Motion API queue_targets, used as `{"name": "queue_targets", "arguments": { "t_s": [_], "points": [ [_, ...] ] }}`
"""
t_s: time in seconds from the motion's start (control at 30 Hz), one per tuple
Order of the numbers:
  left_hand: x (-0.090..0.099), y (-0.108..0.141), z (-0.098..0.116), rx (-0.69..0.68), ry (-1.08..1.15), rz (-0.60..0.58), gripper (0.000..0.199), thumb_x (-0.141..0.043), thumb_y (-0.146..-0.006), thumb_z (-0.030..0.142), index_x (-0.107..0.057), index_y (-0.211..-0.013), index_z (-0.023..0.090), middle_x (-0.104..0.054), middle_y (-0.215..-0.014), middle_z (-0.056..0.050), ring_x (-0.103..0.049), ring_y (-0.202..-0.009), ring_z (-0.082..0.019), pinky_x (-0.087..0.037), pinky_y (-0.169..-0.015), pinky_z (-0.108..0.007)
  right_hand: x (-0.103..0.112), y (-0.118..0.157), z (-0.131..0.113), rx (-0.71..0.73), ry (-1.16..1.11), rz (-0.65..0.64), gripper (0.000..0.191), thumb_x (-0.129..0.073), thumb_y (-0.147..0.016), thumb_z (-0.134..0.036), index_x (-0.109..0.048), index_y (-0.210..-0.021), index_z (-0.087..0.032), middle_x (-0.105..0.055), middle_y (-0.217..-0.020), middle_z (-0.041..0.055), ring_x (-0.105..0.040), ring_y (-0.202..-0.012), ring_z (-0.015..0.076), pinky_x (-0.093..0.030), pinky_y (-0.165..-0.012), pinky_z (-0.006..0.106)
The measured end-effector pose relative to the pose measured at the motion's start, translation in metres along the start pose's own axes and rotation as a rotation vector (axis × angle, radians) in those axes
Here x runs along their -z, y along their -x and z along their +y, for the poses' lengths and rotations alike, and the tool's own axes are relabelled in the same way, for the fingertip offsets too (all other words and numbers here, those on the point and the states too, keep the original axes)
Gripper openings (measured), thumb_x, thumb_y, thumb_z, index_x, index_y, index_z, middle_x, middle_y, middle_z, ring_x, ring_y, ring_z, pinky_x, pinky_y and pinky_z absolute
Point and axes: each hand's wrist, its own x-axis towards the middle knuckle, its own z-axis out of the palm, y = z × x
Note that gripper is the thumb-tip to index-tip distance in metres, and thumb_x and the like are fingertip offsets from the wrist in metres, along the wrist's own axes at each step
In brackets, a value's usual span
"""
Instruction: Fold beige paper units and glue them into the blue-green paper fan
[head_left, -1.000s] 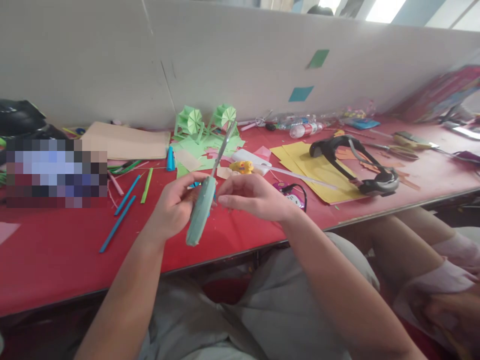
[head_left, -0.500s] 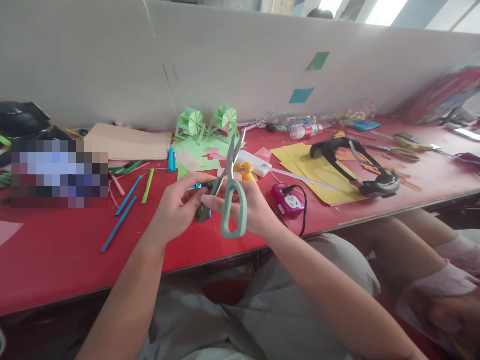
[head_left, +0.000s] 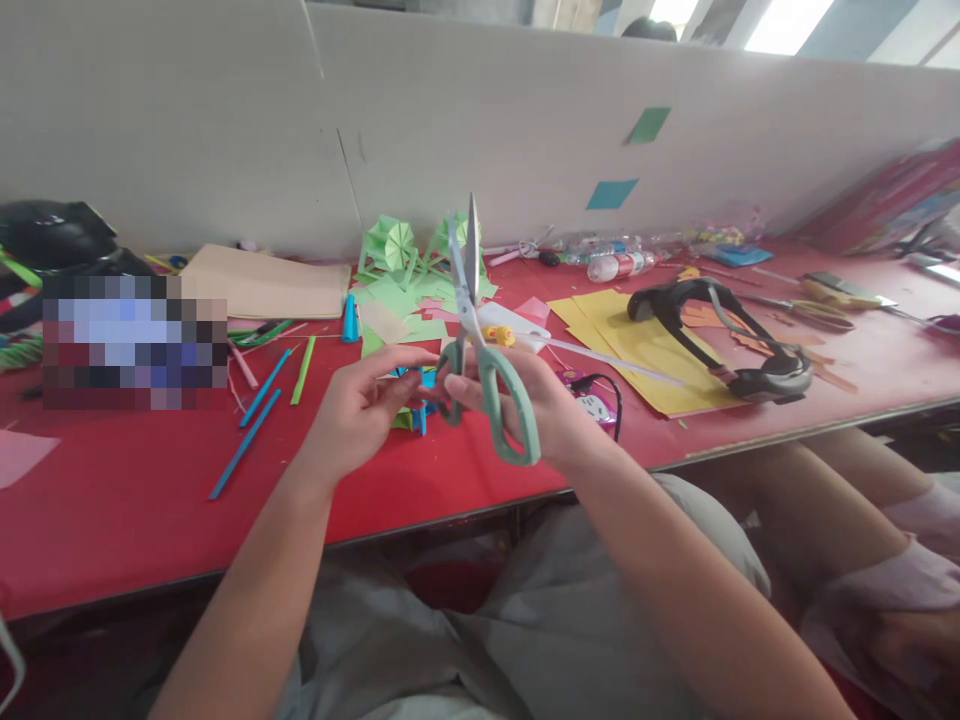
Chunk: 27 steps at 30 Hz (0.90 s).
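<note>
Green-handled scissors (head_left: 508, 405) point upward with their blades slightly apart. My right hand (head_left: 544, 400) is closed on them at the handles. Beside it on the left, my left hand (head_left: 360, 405) has its thumb and fingers pinched together near the left handle loop; what they hold, if anything, is hidden. Below and between the hands, a small blue and green paper piece (head_left: 422, 415) shows in part. Behind them are a yellow glue gun (head_left: 499, 335), mostly covered, and two green folded-paper models (head_left: 391, 243) among green paper scraps.
Blue paper strips (head_left: 244, 446) and a green strip lie left on the red table (head_left: 150, 520). To the right are yellow sheets (head_left: 637, 370), a black headset (head_left: 772, 372), a purple socket box (head_left: 596, 405) and plastic bottles. Another person's legs (head_left: 847, 480) show at the right.
The scissors and my right hand have moved right, and the blades stand more upright. The left handle loop has come away from my left fingers. More of the blue and green paper piece shows.
</note>
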Motion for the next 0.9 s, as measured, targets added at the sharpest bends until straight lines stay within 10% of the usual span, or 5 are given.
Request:
{"name": "queue_targets", "arguments": {
  "t_s": [0.47,0.9],
  "points": [
    [0.003,-0.002,-0.004,-0.188,-0.341,0.122,0.024,-0.064,-0.093,0.035,-0.072,-0.112,0.023,-0.076,-0.108,-0.007,-0.069,-0.099,-0.023,-0.053,-0.086,-0.033,0.079,0.014,-0.013,-0.211,0.102,0.195,0.031,-0.053,-0.083,-0.039,-0.068,-0.101,-0.019,-0.069,-0.090,0.0088,-0.065,-0.085,0.0234,-0.050,-0.064,0.033],
    [0.009,0.001,-0.004,-0.225,-0.279,0.124,0.015,-0.065,-0.092,0.031,-0.074,-0.101,0.022,-0.073,-0.107,-0.007,-0.067,-0.105,-0.023,-0.056,-0.092,-0.036,0.057,0.018,-0.004,-0.486,1.072,-0.139,0.043,-0.067,-0.077,-0.063,-0.051,-0.075,-0.023,-0.063,-0.075,0.0037,-0.052,-0.059,0.0154,-0.036,-0.052,0.028]
  ]
}}
